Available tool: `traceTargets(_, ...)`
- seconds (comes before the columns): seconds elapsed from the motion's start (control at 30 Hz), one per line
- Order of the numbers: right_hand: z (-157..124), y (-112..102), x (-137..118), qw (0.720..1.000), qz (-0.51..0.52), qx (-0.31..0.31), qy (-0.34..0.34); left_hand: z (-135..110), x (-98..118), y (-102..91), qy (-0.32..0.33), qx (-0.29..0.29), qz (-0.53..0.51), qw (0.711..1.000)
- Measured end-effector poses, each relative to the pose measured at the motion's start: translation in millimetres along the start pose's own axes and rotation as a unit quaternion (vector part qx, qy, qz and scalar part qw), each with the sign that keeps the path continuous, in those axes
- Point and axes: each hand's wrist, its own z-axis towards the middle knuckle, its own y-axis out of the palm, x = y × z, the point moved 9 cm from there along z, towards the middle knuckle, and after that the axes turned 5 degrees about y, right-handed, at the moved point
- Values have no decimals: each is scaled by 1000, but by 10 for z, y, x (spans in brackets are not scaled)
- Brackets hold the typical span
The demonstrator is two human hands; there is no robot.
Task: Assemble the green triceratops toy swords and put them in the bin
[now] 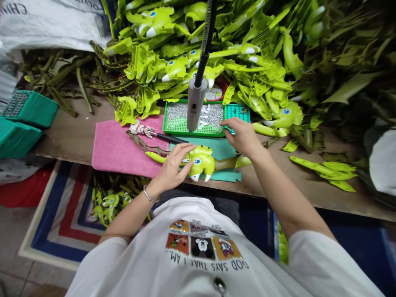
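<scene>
On a teal mat lies a lime-green plastic dinosaur toy with a blue eye, white-tipped horns and an olive-brown middle section. My left hand holds it by the left side of its head, thumb and fingers apart around it. My right hand is at the right end of a green tray of small silvery screws, its thumb and index finger close together. Whatever lies between those fingertips is too small to make out. Above the tray hangs a grey screwdriver on a dark cord.
Lime-green dinosaur shells are heaped at the back, with olive strips at the left. A pink towel carries a black-handled tool. Teal foam blocks stand at far left. Loose green pieces lie at the right.
</scene>
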Motion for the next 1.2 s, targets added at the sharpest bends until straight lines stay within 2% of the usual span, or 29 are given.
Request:
traceTargets(0.07, 278, 252, -20, 996, -63, -56, 15, 93, -58, 102, -55, 32, -131, 989)
traceTargets(0.17, 516, 503, -10, 984, -143, -107, 29, 219, -218, 356, -146, 59, -320, 934)
traceTargets(0.23, 597, 575, 4, 980, -164, -111, 24, 311, -291, 501, -184, 74, -408, 891)
traceTargets(0.33, 681, 610, 35, 983, -158, -98, 7, 460, -356, 661, -229, 99, -477, 843)
traceTargets(0.47, 778, 543, 124, 992, -96, -75, 23, 632, -448, 865, -310, 149, -538, 770)
traceTargets(0.57, 796, 357, 192, 998, 5, -30, 62, 744, -517, 973, -362, 202, -577, 704)
traceTargets(0.67, 697, 166, 189, 985, 148, 6, 92, 836, -527, 991, -383, 251, -610, 646)
traceTargets(0.77, 485, 55, 10, 963, 260, -1, 73, 856, -439, 964, -382, 264, -645, 608)
traceTargets(0.9, 132, -55, -251, 951, 305, 2, 57, 693, -281, 929, -380, 240, -662, 600)
traceTargets(1.03, -121, -112, -319, 935, 344, 35, 77, 444, -202, 975, -390, 206, -663, 605)
traceTargets(1.1, -219, -125, -305, 926, 362, 56, 90, 333, -207, 976, -384, 183, -654, 626)
traceTargets(1.2, -380, -97, -317, 922, 367, 64, 102, 145, -290, 865, -360, 169, -618, 679)
